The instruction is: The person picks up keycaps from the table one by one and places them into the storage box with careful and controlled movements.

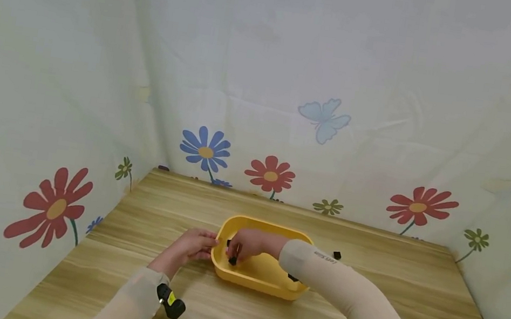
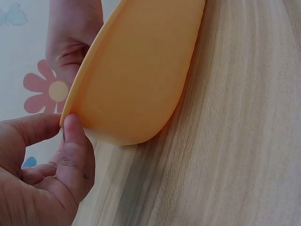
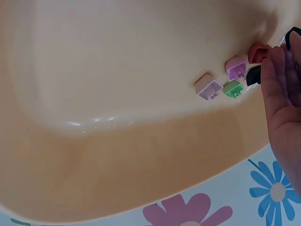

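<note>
My left hand (image 1: 197, 244) pinches the left end rim of a yellow plastic basin (image 1: 257, 285) between thumb and fingertips; the left wrist view shows the thumb on the outer wall. Inside the basin, my right hand (image 1: 251, 243) reaches down at the left end. Its fingertips grip a small black keycap (image 3: 292, 35), partly cut off by the frame edge. Close to those fingers, on the basin floor, lie a red keycap (image 3: 258, 53), another black keycap (image 3: 254, 75), a purple one (image 3: 236, 68), a green one (image 3: 233, 88) and a pale pink one (image 3: 208, 87), hollow sides showing.
The basin stands on a wood-grain table (image 1: 361, 316). A small black block (image 1: 337, 255) lies on the table right of the basin. Flower-printed cloth (image 1: 357, 168) walls the table at the back and sides. A black camera (image 1: 172, 303) is strapped to the left wrist.
</note>
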Available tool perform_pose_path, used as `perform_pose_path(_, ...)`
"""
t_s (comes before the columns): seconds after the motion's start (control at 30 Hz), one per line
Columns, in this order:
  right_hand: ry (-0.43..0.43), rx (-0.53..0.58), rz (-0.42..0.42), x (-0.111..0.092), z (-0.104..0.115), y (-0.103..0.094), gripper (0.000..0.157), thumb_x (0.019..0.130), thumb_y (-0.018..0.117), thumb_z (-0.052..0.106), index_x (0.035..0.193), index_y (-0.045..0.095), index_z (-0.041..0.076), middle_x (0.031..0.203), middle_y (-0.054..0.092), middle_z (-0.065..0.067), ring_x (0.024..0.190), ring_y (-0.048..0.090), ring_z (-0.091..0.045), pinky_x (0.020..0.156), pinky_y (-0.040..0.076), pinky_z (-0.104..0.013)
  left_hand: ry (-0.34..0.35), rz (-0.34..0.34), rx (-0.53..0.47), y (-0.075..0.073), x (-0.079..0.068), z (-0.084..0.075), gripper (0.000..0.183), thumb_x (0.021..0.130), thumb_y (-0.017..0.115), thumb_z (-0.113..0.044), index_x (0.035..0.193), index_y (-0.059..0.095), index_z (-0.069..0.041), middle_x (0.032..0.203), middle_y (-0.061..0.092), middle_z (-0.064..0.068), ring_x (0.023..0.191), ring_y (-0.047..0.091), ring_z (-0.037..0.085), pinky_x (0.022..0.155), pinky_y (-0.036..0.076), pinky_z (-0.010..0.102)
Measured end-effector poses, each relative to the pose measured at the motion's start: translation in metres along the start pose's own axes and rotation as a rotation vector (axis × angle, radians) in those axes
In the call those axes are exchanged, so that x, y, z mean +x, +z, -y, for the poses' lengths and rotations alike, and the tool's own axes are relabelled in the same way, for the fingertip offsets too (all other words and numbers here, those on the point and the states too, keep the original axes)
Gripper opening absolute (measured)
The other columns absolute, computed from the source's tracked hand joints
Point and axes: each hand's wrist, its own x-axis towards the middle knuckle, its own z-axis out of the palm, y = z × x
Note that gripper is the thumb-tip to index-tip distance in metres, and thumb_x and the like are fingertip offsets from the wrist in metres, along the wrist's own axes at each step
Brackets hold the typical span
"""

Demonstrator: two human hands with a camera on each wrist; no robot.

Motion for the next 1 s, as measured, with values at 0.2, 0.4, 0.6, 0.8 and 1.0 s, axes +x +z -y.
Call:
perform_pose_path(0.2,-0.011,-0.048,0.011,0.008,-0.003,0.009,0.021,0.086,0.077,-0.001,0.105,0.079,0.008,0.103,0.077,-0.005,0.085,0.06,-0.003,0.082,0.053,-0.016,-0.003,-0.002,0.003,0.001,0.0,0.001,0.036,0.099,0.06,-0.005,0.13,0.058,0.014,0.096,0.071,0.008,0.075,0.063,0.01,0.062,0.057,0.017)
perform_pose_path(0.4,-0.036,-0.108,0.009,0.011,-0.001,0.013,0.021,0.086,0.076,-0.003,0.104,0.079,0.008,0.102,0.077,-0.005,0.084,0.058,-0.002,0.08,0.052,-0.015,-0.01,-0.014,0.007,-0.001,-0.001,0.001,0.035,0.1,0.06,-0.005,0.129,0.058,0.013,0.096,0.07,0.009,0.076,0.063,0.011,0.063,0.057,0.017)
perform_pose_path(0.6,-0.068,-0.161,-0.014,0.011,0.001,0.014,0.021,0.084,0.076,-0.004,0.102,0.079,0.007,0.1,0.078,-0.006,0.083,0.06,-0.005,0.078,0.052,-0.014,-0.018,-0.014,0.011,-0.001,-0.001,-0.001,0.035,0.1,0.06,-0.006,0.13,0.059,0.013,0.097,0.07,0.01,0.077,0.062,0.012,0.063,0.057,0.017)
perform_pose_path(0.8,-0.098,-0.201,-0.029,0.013,0.0,0.015,0.021,0.082,0.077,-0.003,0.101,0.078,0.006,0.1,0.078,-0.007,0.085,0.063,-0.008,0.079,0.052,-0.014,-0.02,-0.019,0.008,-0.001,-0.001,-0.001,0.035,0.1,0.062,-0.007,0.129,0.059,0.012,0.098,0.069,0.009,0.078,0.061,0.013,0.063,0.057,0.017)
perform_pose_path(1.0,-0.077,-0.185,-0.026,0.013,0.0,0.015,0.021,0.083,0.076,-0.004,0.102,0.078,0.006,0.101,0.078,-0.007,0.086,0.064,-0.008,0.081,0.053,-0.015,-0.01,-0.011,-0.008,-0.001,-0.001,0.001,0.035,0.099,0.061,-0.006,0.129,0.059,0.012,0.097,0.069,0.009,0.078,0.062,0.013,0.062,0.056,0.017)
